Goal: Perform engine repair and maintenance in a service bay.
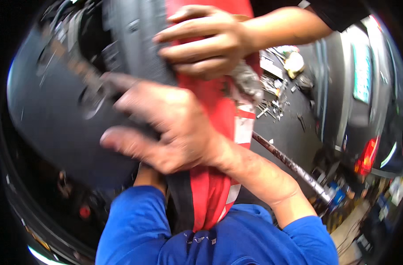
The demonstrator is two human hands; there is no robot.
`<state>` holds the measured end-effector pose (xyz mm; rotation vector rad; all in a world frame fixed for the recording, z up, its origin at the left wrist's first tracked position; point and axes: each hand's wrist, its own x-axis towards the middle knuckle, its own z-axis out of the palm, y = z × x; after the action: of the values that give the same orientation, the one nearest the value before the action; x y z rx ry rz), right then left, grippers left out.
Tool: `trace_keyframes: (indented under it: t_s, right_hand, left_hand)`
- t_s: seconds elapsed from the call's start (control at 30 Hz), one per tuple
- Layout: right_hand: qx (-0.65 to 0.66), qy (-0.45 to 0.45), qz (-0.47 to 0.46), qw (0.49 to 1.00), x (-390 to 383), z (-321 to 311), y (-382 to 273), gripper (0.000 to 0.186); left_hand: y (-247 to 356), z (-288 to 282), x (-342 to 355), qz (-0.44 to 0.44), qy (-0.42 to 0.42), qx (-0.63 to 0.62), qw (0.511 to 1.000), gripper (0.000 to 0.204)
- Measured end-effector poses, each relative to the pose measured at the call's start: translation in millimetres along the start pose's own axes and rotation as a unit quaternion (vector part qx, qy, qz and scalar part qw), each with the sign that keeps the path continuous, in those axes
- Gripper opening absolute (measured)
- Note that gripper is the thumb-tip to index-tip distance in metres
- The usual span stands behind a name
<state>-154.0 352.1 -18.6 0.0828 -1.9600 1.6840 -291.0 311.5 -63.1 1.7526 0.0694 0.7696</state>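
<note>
A long red and black panel, which looks like a car bumper cover, runs upright through the middle of the view, its lower end against my blue shirt. My right hand reaches across it, slightly blurred, with thumb and fingers spread over the black side; I see nothing held in it. My left forearm goes in under my right hand, and the left hand itself is hidden. Farther up, another person's hand, below a black sleeve, lies flat over the red and black seam.
A large dark curved panel fills the left side. To the right, a worn metal bar slants down past loose tools and fasteners on the dark floor. Beyond stands a vehicle with a green plate and a red tail light.
</note>
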Motion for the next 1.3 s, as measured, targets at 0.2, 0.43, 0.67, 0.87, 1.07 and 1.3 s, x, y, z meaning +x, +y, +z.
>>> trace_keyframes:
  t_s: [0.2,0.43,0.67,0.87,1.07,1.3]
  right_hand:
    - [0.033,-0.009,0.017,0.999,1,6,-11,0.036]
    - [0.068,0.031,0.026,0.997,3,17,-9,0.037]
    - [0.048,0.040,0.040,0.997,3,18,-6,0.039]
    - [0.082,0.013,0.021,0.996,4,9,-12,0.037]
    - [0.076,0.016,0.017,0.997,7,12,-12,0.039]
    - [0.086,0.029,0.019,0.996,9,9,-8,0.039]
  left_hand:
    - [-26,-74,47,0.177,-0.226,-0.104,0.952,0.024]
    - [-53,-118,100,0.328,-0.410,-0.234,0.818,0.025]
    - [-69,-132,121,0.420,-0.498,-0.341,0.677,0.027]
    - [-67,-129,115,0.425,-0.502,-0.356,0.664,0.027]
    - [-70,-126,101,0.403,-0.474,-0.386,0.681,0.028]
    - [-66,-132,111,0.398,-0.485,-0.394,0.671,0.027]
